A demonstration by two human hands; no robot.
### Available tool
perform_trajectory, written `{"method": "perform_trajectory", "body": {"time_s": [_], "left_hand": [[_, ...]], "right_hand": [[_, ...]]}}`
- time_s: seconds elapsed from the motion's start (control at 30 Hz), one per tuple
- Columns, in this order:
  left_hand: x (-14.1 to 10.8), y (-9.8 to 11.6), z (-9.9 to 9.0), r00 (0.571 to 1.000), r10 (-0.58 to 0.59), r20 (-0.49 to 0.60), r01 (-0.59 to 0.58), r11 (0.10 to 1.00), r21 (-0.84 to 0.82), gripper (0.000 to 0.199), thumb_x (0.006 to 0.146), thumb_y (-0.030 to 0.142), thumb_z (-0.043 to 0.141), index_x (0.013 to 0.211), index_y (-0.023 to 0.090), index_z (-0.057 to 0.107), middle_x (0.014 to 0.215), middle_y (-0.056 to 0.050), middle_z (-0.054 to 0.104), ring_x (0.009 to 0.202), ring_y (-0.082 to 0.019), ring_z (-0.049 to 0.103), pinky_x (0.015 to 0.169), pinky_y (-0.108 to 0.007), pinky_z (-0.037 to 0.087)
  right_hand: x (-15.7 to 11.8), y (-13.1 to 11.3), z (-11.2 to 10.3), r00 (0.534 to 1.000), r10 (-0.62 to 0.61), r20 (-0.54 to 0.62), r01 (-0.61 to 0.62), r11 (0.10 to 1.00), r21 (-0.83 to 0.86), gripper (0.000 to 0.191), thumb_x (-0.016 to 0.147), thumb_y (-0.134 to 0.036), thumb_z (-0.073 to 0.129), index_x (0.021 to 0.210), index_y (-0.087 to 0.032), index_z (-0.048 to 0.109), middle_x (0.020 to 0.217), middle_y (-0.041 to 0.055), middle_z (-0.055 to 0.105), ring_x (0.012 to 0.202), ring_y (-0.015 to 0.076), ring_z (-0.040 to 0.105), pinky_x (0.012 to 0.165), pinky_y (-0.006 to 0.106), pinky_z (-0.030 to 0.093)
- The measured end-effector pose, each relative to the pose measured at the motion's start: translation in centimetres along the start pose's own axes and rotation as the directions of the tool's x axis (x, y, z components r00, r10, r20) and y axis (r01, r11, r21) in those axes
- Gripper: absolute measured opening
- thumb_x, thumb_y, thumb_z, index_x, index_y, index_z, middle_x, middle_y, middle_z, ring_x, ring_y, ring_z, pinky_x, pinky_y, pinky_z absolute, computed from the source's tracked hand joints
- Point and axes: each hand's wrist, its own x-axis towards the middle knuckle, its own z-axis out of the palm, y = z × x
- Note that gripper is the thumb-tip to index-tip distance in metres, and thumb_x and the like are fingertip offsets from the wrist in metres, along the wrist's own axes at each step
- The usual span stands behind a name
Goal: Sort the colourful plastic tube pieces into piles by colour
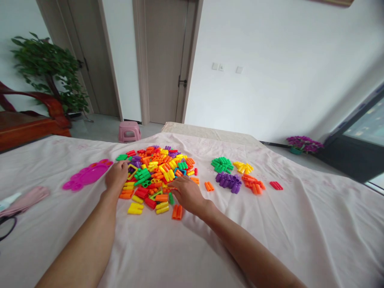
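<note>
A large mixed pile of plastic tube blocks (160, 166) in red, orange, yellow, green and purple lies on the cloth-covered bed. My left hand (118, 174) is at the pile's left edge, beside green and purple pieces; its fingers are too small to make out. At the pile's right front, my right hand (187, 192) rests over some pieces with its fingertips partly hidden. Sorted groups lie to the right: green blocks (222, 165), purple blocks (228, 182), yellow blocks (243, 167), orange blocks (253, 184) and a red block (276, 185).
A magenta tray (88, 175) lies left of the pile. Farther left are a pink cloth (30, 200), a white tube (9, 201) and a dark loop (8, 228). A pink stool (129, 131) stands beyond the bed's far edge.
</note>
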Motion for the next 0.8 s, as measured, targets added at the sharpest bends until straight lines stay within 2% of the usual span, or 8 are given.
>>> {"method": "perform_trajectory", "body": {"time_s": [0.1,0.17,0.3,0.43,0.5,0.63,0.7,0.8], "left_hand": [[0.0,0.0,0.0,1.0,-0.005,0.002,0.005,1.0,-0.007,0.042,0.095,0.034,0.037,0.117,0.027,0.073,0.121,-0.006,0.072,0.106,-0.026,0.066,0.079,-0.032,0.048],[0.0,0.0,0.0,1.0,-0.008,0.002,0.008,1.0,-0.011,0.042,0.095,0.034,0.037,0.117,0.027,0.073,0.122,-0.006,0.072,0.106,-0.026,0.065,0.08,-0.033,0.048],[0.0,0.0,0.0,1.0,-0.014,0.0,0.014,1.0,-0.012,0.042,0.095,0.035,0.037,0.117,0.027,0.072,0.123,-0.006,0.071,0.107,-0.027,0.065,0.08,-0.033,0.047],[0.1,0.0,0.0,1.0,-0.013,0.011,0.013,1.0,-0.007,0.043,0.096,0.037,0.037,0.117,0.027,0.073,0.122,-0.006,0.071,0.105,-0.027,0.066,0.078,-0.033,0.047],[0.0,0.0,0.0,1.0,-0.014,0.014,0.014,1.0,-0.003,0.043,0.095,0.037,0.037,0.117,0.027,0.073,0.122,-0.007,0.072,0.103,-0.028,0.066,0.077,-0.033,0.047],[-0.1,0.1,-0.1,1.0,-0.008,0.004,0.007,1.0,0.006,0.044,0.096,0.039,0.036,0.118,0.026,0.073,0.12,-0.009,0.072,0.101,-0.027,0.066,0.077,-0.033,0.047],[-0.1,0.2,-0.2,1.0,-0.015,0.013,0.014,1.0,0.025,0.045,0.096,0.039,0.036,0.119,0.026,0.072,0.12,-0.009,0.072,0.099,-0.028,0.065,0.076,-0.033,0.047],[-0.2,0.2,-0.3,0.999,-0.034,0.041,0.032,0.998,0.048,0.044,0.096,0.039,0.036,0.121,0.029,0.071,0.12,-0.007,0.071,0.095,-0.027,0.065,0.073,-0.033,0.047]], "right_hand": [[0.7,0.0,-0.1,0.994,-0.075,0.081,0.076,0.997,-0.01,0.029,0.09,-0.015,0.057,0.112,-0.026,0.073,0.11,0.0036,0.073,0.107,0.0196,0.062,0.095,0.03,0.044],[0.7,-0.1,0.2,0.993,-0.074,0.097,0.075,0.997,-0.007,0.033,0.09,-0.016,0.055,0.117,-0.026,0.071,0.111,0.0047,0.073,0.107,0.0199,0.064,0.092,0.029,0.046],[0.6,0.5,1.5,0.998,0.06,0.032,-0.062,0.994,0.09,0.036,0.095,-0.016,0.047,0.125,-0.021,0.067,0.119,0.0088,0.072,0.11,0.0199,0.066,0.09,0.027,0.048],[1.0,1.6,2.2,0.971,0.237,-0.039,-0.21,0.917,0.34,0.035,0.091,-0.013,0.048,0.118,-0.018,0.07,0.113,0.0077,0.074,0.1,0.0198,0.069,0.085,0.029,0.052],[1.1,2.1,2.2,0.952,0.307,-0.019,-0.254,0.82,0.513,0.035,0.088,-0.013,0.049,0.116,-0.017,0.07,0.098,0.0057,0.076,0.082,0.0173,0.07,0.073,0.027,0.054],[0.4,2.7,1.5,0.895,0.434,0.106,-0.338,0.501,0.797,0.035,0.087,-0.018,0.05,0.116,-0.016,0.068,0.064,-0.0022,0.068,0.053,0.0114,0.061,0.052,0.021,0.047],[-0.4,3.3,0.7,0.871,0.466,0.155,-0.348,0.365,0.863,0.033,0.085,-0.02,0.055,0.114,-0.015,0.068,0.057,-0.0037,0.064,0.048,0.0102,0.059,0.05,0.02,0.046],[-2.2,4.7,-1.4,0.849,0.492,0.191,-0.321,0.196,0.927,0.027,0.08,-0.021,0.064,0.105,-0.014,0.068,0.061,-0.0015,0.066,0.052,0.0102,0.062,0.054,0.02,0.049]]}}
